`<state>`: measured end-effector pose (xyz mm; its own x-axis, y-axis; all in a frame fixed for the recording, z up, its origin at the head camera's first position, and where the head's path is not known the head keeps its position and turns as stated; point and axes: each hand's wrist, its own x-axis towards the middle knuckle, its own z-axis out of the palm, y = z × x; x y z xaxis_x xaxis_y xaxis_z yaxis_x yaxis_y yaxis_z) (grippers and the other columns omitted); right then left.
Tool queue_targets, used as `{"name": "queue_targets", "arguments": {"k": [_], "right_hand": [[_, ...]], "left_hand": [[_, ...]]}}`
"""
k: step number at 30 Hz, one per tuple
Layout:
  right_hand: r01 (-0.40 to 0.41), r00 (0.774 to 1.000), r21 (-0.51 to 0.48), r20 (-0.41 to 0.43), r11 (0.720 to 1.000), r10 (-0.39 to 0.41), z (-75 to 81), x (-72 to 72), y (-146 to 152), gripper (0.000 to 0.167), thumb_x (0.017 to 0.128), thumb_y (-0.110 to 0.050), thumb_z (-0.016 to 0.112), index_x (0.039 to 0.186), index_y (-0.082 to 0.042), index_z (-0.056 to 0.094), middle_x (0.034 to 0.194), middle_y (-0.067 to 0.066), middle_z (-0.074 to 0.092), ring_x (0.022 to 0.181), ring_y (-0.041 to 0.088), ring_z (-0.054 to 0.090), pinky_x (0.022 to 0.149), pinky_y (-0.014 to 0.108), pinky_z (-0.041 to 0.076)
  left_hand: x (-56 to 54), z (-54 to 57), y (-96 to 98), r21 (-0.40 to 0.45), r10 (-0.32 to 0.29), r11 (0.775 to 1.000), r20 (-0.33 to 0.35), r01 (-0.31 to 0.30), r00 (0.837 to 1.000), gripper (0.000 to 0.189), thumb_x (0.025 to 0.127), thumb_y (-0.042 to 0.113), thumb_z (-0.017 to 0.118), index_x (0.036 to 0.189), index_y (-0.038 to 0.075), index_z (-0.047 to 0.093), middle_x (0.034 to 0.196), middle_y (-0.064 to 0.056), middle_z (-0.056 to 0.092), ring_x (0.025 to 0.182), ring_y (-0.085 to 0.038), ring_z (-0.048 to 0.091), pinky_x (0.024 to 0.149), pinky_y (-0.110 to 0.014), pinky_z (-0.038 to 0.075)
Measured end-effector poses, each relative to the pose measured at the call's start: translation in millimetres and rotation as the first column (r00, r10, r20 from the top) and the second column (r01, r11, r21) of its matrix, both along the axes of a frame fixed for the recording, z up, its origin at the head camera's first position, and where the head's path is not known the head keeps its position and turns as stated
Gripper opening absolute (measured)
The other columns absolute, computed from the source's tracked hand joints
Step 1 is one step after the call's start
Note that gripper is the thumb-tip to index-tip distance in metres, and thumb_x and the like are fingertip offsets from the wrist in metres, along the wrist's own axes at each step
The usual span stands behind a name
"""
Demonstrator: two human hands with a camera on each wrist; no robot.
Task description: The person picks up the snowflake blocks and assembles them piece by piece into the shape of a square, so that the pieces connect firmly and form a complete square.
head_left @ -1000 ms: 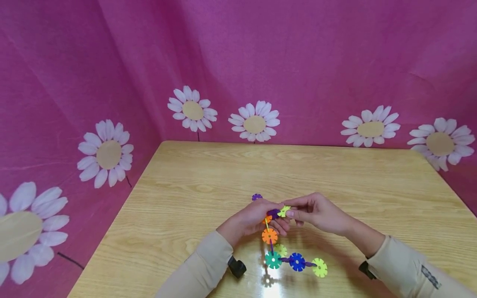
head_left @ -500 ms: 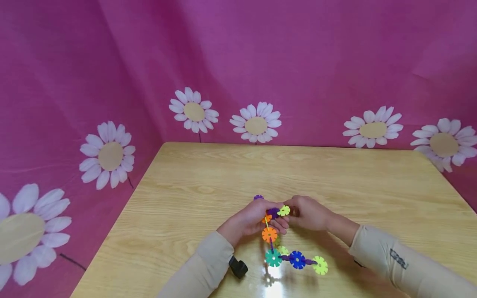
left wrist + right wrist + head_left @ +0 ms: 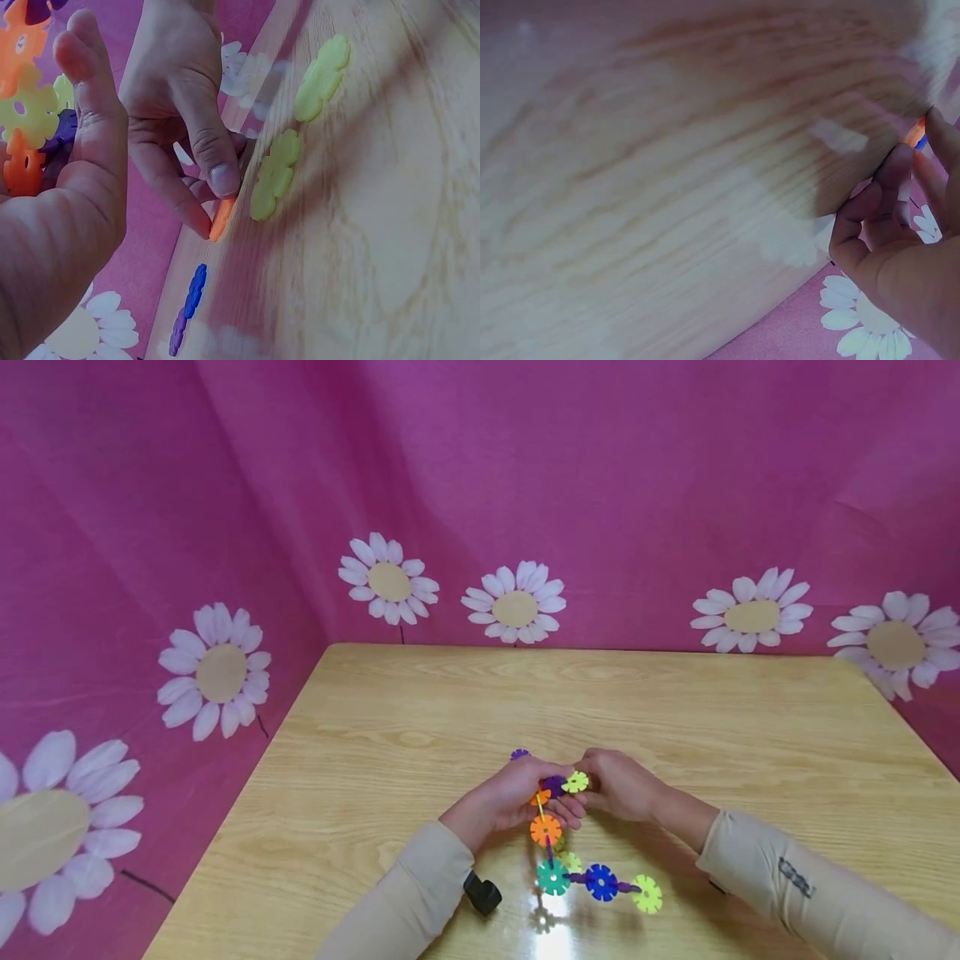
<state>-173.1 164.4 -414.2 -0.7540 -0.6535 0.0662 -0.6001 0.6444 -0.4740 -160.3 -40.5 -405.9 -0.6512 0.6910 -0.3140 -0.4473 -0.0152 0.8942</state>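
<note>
Left hand [image 3: 508, 795] pinches the disc chain [image 3: 552, 837] by a purple disc [image 3: 553, 787], beyond the chain's green disc [image 3: 560, 878]. Right hand [image 3: 626, 787], beyond and right of the green disc, pinches an orange disc [image 3: 223, 217] at the desk [image 3: 390, 752]. Chain's blue disc [image 3: 602, 890] sits right of the green disc, a yellow disc [image 3: 647, 902] farther right.
</note>
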Motion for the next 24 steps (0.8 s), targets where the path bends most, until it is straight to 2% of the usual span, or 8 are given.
{"name": "queue_targets", "arguments": {"k": [8,12,16,24], "right_hand": [[0.02,1.0,-0.051,-0.015,0.999,-0.021,-3.6,1.8,-4.1,0.024,0.082,-0.013,0.082,0.103,-0.008,0.074,0.083,-0.003,0.058,0.068,0.002,0.052,0.058,0.017,0.048],[0.006,0.999,-0.069,-0.045,0.998,-0.009,-5.0,3.3,-5.6,0.025,0.082,-0.017,0.082,0.103,-0.011,0.071,0.074,-0.007,0.058,0.062,-0.001,0.05,0.055,0.017,0.047],[-0.011,1.0,-0.074,-0.027,0.997,0.009,-5.1,6.2,-6.0,0.027,0.083,-0.019,0.082,0.105,-0.01,0.07,0.067,-0.009,0.057,0.057,-0.004,0.049,0.052,0.017,0.047],[0.019,1.0,-0.136,0.017,0.99,-0.017,-1.7,12.3,-1.8,0.013,0.082,-0.013,0.081,0.093,-0.013,0.073,0.076,-0.007,0.062,0.064,-0.001,0.054,0.056,0.018,0.051]], "left_hand": [[0.9,-1.1,-0.6,0.007,0.013,1.0,0.002,-0.013,1.0,0.05,0.105,0.024,0.04,0.111,-0.022,0.056,0.074,-0.005,0.071,0.065,-0.014,0.07,0.062,-0.021,0.059],[0.4,-1.8,-2.1,0.009,0.024,1.0,0.013,-0.024,1.0,0.043,0.105,0.025,0.04,0.101,-0.012,0.062,0.074,-0.006,0.071,0.065,-0.015,0.07,0.064,-0.023,0.06],[0.7,0.0,-3.9,0.005,0.031,0.999,0.021,-0.032,0.999,0.04,0.105,0.026,0.042,0.096,-0.005,0.064,0.074,-0.006,0.071,0.066,-0.015,0.071,0.066,-0.023,0.061],[0.3,1.3,-4.5,0.015,0.035,0.999,0.037,-0.035,0.999,0.044,0.106,0.026,0.041,0.1,-0.012,0.064,0.075,-0.006,0.07,0.065,-0.013,0.07,0.065,-0.022,0.061]]}}
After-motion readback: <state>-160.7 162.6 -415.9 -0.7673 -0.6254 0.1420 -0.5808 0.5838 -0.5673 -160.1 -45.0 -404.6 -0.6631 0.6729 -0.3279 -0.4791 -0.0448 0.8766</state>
